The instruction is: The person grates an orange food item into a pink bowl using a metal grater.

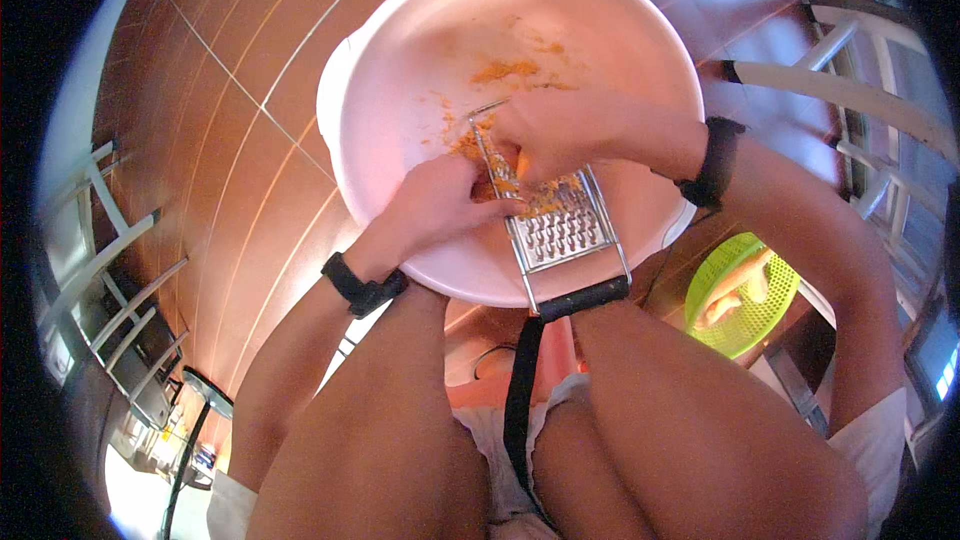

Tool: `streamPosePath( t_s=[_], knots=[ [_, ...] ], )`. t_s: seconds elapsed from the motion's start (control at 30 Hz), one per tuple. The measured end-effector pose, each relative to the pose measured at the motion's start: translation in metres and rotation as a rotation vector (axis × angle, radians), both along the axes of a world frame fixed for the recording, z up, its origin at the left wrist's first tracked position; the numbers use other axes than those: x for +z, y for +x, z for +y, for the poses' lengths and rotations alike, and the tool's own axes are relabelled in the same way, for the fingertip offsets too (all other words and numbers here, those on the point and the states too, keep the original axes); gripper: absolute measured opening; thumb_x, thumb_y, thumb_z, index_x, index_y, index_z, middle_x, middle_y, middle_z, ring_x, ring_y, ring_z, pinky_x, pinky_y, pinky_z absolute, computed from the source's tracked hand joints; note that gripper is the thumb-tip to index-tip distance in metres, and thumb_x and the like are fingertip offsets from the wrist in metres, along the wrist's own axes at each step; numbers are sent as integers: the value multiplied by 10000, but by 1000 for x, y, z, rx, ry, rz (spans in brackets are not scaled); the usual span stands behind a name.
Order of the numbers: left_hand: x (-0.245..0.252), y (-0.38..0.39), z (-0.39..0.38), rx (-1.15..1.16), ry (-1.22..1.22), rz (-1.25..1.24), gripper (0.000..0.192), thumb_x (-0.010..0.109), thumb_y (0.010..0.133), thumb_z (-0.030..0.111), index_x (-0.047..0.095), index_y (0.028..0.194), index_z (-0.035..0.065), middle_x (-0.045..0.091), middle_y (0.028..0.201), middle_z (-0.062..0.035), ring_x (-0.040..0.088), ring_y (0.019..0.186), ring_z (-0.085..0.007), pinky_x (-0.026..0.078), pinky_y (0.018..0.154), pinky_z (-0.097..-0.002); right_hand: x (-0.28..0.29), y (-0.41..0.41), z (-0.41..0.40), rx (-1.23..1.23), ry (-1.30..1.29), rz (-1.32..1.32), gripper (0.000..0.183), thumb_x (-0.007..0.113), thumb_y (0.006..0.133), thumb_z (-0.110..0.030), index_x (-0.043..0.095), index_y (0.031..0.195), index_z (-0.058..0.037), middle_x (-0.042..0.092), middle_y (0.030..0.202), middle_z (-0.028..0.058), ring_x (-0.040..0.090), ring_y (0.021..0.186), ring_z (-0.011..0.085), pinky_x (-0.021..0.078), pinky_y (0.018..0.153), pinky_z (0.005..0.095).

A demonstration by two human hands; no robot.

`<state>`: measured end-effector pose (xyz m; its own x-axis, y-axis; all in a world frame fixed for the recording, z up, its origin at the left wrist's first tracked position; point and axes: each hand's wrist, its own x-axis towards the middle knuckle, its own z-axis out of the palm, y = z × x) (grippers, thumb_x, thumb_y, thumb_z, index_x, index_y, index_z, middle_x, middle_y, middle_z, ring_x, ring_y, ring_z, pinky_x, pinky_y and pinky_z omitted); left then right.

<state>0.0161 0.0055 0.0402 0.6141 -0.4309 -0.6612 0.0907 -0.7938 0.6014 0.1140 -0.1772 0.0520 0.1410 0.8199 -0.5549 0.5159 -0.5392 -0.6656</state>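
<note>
A metal grater (pixel 562 232) with a black handle (pixel 585 298) lies tilted across the near rim of a large pale plastic basin (pixel 420 37), its handle end towards my lap. My left hand (pixel 454 195) holds the grater's left edge, the thumb over its frame. My right hand (pixel 544 131) is closed round an orange piece (pixel 523 163), perhaps carrot, against the upper part of the grater. Orange shreds (pixel 506 71) lie on the basin floor and cling to the grater. The fingers hide most of the piece.
On the right, a green perforated plastic basket (pixel 780 307) holds several pale orange pieces (pixel 724 307). White chair-like frames (pixel 832 86) stand at the right and further ones at the left. The basin is in front of my knees, above a brown tiled floor (pixel 225 127).
</note>
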Motion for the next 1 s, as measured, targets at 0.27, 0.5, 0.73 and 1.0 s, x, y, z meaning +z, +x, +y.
streamPosePath(
  t_s=[0.27,0.5,0.73,1.0],
  knots=[
    [2,-4,4,75,15,34,544,766,837,575,745,916,37,720,826,-180,703,793,-373,545,722,-458,4,0,1,-12,98,21,269,857,680,-230,761,835,-31,715,763,192,712,760,354,558,715,453],
    [9,1,2,57,38,64,580,757,841,589,742,910,13,720,830,-206,707,796,-389,549,728,-473,4,0,0,-7,56,79,247,848,667,-185,758,816,-10,724,762,182,720,747,341,565,703,446],
    [3,-2,3,31,29,27,599,753,833,614,742,898,19,717,806,-195,703,781,-383,545,715,-462,12,2,7,50,-6,-48,254,834,662,-165,766,845,-2,731,806,200,727,790,362,576,744,446],
    [0,0,1,-19,-6,-28,620,728,862,604,718,992,-2,722,861,-226,711,806,-379,539,727,-466,0,14,1,33,-22,-102,260,806,665,-159,770,870,-3,726,813,209,712,778,371,566,729,458]
  ],
)
